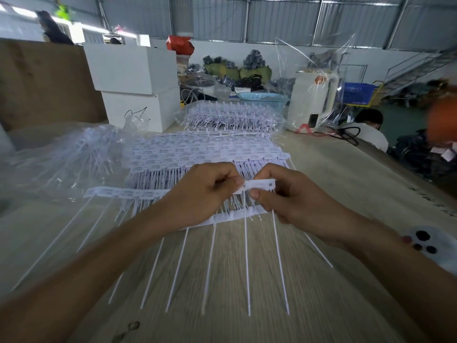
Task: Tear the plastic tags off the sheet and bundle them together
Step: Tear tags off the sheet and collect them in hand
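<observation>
A strip of white plastic tags [232, 215] with long thin tails lies across the wooden table [333, 169] in front of me. My left hand [205, 191] and my right hand [279, 194] meet above it, and both pinch a white tag piece [259, 185] with a small hole at its right end. A second strip of tags [123, 193] lies to the left, partly under my left hand. Behind the hands sits a flat stack of tag sheets [197, 152], with another pile [235, 115] farther back.
A clear plastic bag with more tags [61, 154] lies at the left. Two white boxes [133, 85] stand at the back left, a blue basket [262, 99] and a white kettle in clear plastic [314, 100] at the back right. People sit at the right past the table edge.
</observation>
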Demonstrator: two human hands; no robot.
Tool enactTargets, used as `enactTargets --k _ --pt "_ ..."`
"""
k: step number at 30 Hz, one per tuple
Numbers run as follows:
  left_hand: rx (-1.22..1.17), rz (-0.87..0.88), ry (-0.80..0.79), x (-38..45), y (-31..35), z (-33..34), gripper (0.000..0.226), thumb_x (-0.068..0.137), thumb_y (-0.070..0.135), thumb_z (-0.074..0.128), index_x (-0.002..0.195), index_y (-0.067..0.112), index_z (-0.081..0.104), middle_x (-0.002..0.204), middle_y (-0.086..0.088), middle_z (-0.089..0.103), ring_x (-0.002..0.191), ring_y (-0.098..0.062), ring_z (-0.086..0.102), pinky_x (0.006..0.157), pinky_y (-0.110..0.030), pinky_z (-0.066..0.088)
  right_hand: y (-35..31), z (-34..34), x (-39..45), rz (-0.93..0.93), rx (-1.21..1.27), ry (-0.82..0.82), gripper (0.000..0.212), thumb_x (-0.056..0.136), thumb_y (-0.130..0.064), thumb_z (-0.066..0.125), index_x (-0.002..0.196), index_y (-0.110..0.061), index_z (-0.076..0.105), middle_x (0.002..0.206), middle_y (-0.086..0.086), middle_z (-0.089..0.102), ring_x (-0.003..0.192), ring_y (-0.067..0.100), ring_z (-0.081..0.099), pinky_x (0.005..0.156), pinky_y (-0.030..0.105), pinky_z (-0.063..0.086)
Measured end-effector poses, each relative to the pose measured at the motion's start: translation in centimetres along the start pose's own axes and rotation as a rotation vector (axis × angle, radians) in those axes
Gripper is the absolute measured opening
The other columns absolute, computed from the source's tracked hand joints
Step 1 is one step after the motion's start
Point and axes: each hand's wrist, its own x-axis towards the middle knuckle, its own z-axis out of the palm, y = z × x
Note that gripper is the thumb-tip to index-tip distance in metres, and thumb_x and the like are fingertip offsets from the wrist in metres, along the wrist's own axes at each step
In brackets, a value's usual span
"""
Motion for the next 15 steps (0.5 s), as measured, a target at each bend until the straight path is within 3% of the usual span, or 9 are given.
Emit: enactTargets --k 4,7,11,13,15 --pt "-0.122 -0.048 -0.019 0.0 0.0 0.0 0.031 0.101 0.02 0.057 0.071 0.024 0.063 0.056 0.012 0.051 0.054 -0.006 0.046 0.058 -0.024 0.036 -0.2 0.2 0.0 -0.096 -0.179 0.026 0.014 0.1 -0.02 0.063 0.089 -0.011 0.059 0.072 0.015 0.054 0.059 0.017 0.043 0.057 0.027 0.034" --pt "-0.253 -0.067 -0.029 0.1 0.3 0.1 0.04 0.101 0.011 0.056 0.064 0.026 0.061 0.054 0.015 0.05 0.052 -0.001 0.046 0.059 -0.015 0.039 -0.3 0.4 -0.2 -0.155 -0.269 0.079 0.014 0.099 -0.019 0.064 0.087 -0.011 0.06 0.068 0.008 0.053 0.059 0.014 0.043 0.059 0.028 0.035" --pt "-0.367 -0.091 -0.05 0.0 0.4 0.0 0.033 0.1 0.003 0.054 0.069 0.008 0.061 0.052 0.018 0.049 0.049 0.005 0.047 0.056 -0.006 0.039 -0.7 0.7 -0.4 -0.252 -0.452 0.134 0.013 0.1 -0.018 0.063 0.088 -0.014 0.059 0.062 -0.007 0.046 0.055 0.009 0.042 0.054 0.022 0.032" --pt "-0.402 -0.11 -0.061 0.1 0.1 0.0 0.028 0.099 0.003 0.054 0.072 -0.003 0.061 0.055 0.011 0.046 0.05 0.001 0.043 0.056 -0.011 0.038 -1.1 0.9 -0.6 -0.335 -0.667 0.165 0.013 0.102 -0.018 0.059 0.09 -0.014 0.058 0.066 -0.007 0.046 0.058 0.01 0.044 0.055 0.028 0.036" --pt "-0.433 -0.135 -0.072 0.1 0.0 0.0 0.027 0.098 0.003 0.054 0.076 -0.012 0.057 0.057 0.006 0.041 0.051 -0.002 0.038 0.055 -0.013 0.037 -1.6 1.1 -0.8 -0.398 -0.887 0.186 0.011 0.101 -0.02 0.055 0.093 -0.014 0.059 0.07 0.0 0.049 0.061 0.022 0.048 0.053 0.036 0.042"
